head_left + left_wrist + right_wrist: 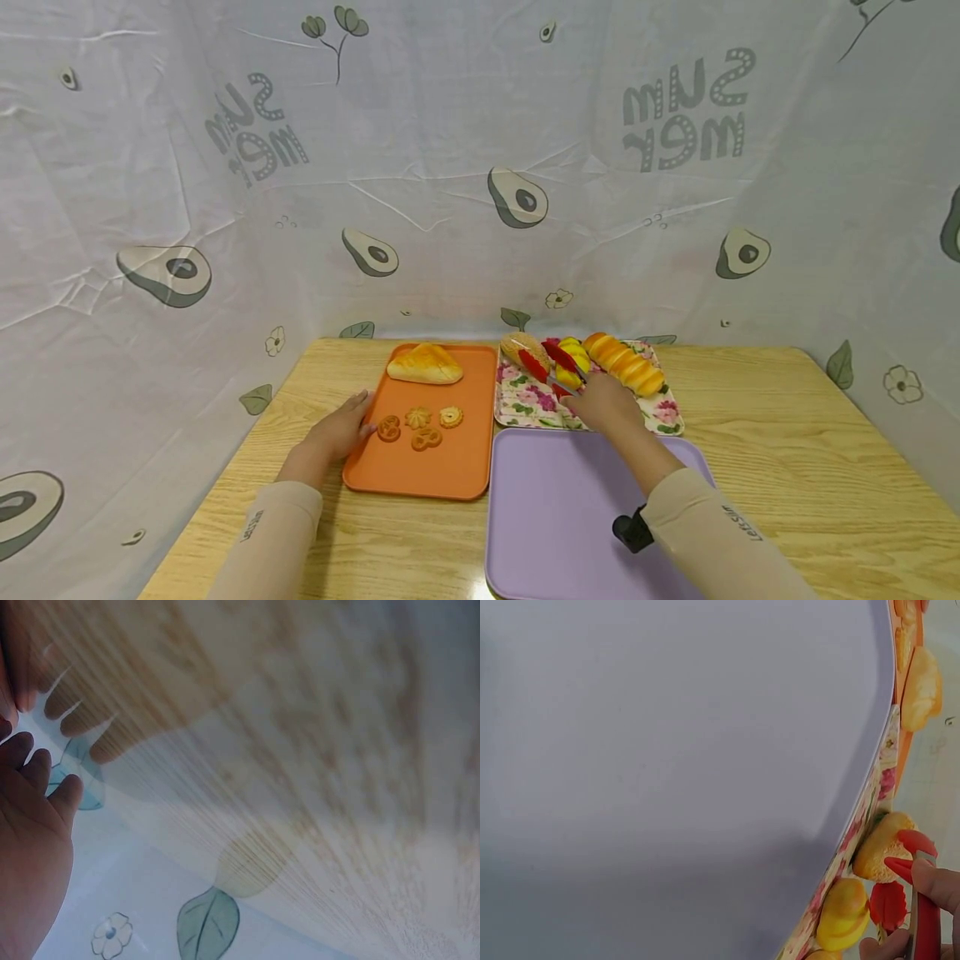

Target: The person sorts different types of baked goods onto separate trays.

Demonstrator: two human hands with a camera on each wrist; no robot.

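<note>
My right hand (606, 402) grips red-tipped tongs (534, 367) over the floral tray (517, 410). One tong tip overlaps a sesame-topped bread roll (517, 342) in the head view; in the right wrist view, both tips (916, 841) are close by that roll (882, 851). Beside it are a yellow bread (567, 377), a red piece (889, 904) and a long, ridged golden loaf (626, 364). My left hand (341, 427) rests at the left rim of the orange tray (412, 475), its fingers loosely extended, holding nothing.
On the orange tray sit a golden bread (425, 365) and several small cookies and pretzels (426, 439). A purple tray (562, 517) lies nearest me, under my right forearm. The wooden table (787, 450) meets a printed curtain (450, 167) behind and at the sides.
</note>
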